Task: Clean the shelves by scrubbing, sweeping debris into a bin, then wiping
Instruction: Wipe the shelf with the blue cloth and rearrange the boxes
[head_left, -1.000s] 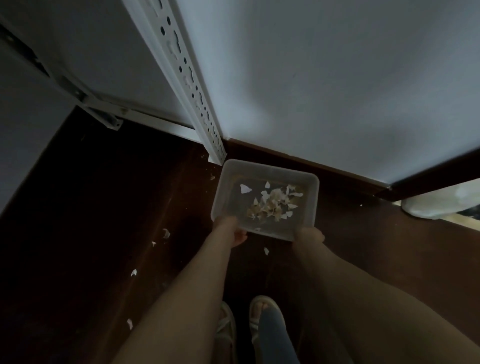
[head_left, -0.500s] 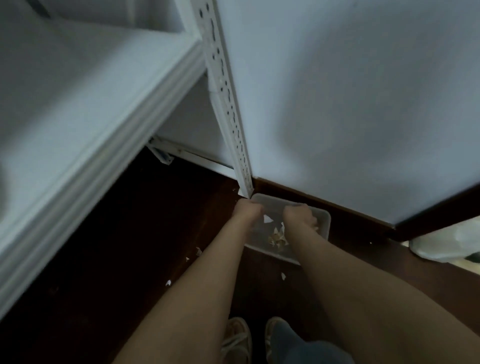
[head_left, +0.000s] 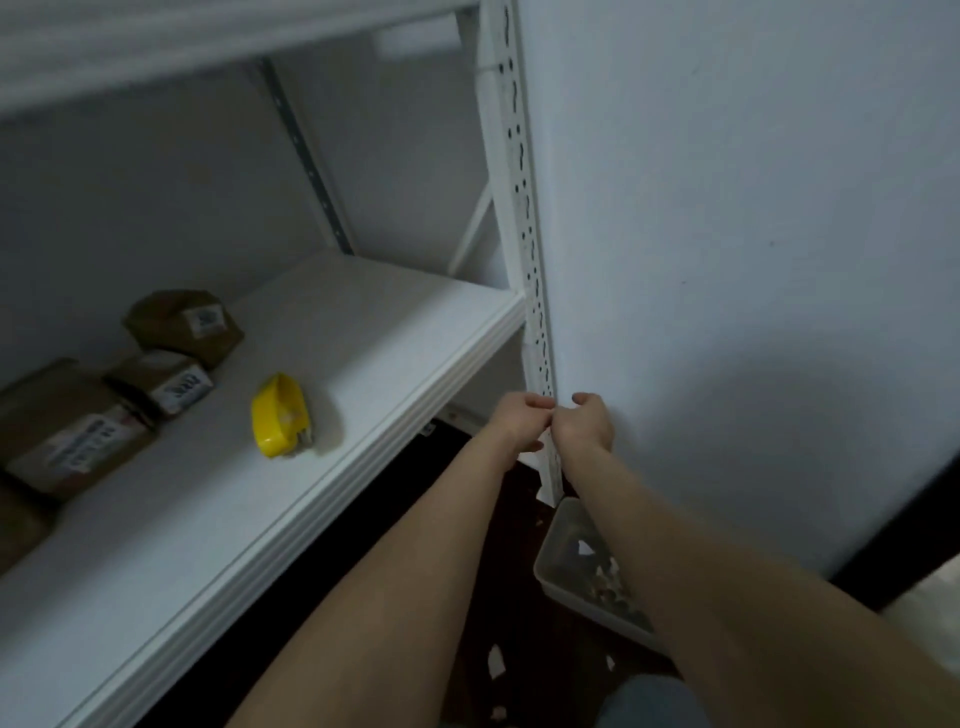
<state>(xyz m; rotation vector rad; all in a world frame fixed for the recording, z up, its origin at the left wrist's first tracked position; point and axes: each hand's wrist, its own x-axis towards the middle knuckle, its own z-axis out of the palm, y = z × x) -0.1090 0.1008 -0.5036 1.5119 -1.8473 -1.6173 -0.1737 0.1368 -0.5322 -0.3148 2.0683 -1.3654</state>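
A translucent plastic bin (head_left: 566, 577) holding pale debris flakes stands on the dark floor beside the shelf's white perforated upright (head_left: 524, 218), partly hidden by my right forearm. Both hands are raised in front of that upright, at the level of the white shelf (head_left: 322, 364). My left hand (head_left: 519, 422) and my right hand (head_left: 584, 423) touch each other, fingers loosely curled, nothing seen in either. A yellow scrubbing brush (head_left: 280, 415) lies on the shelf, left of my hands.
Three brown parcels (head_left: 62, 426) with labels sit at the shelf's left back. A white wall (head_left: 753, 260) rises on the right. Loose white flakes (head_left: 496, 662) lie on the dark floor (head_left: 441, 483) below the shelf. An upper shelf edge (head_left: 156, 41) runs overhead.
My hands let go of the bin, which now rests on the floor, and rose to shelf height. My view lifted from the floor to the shelf with the brush and parcels.
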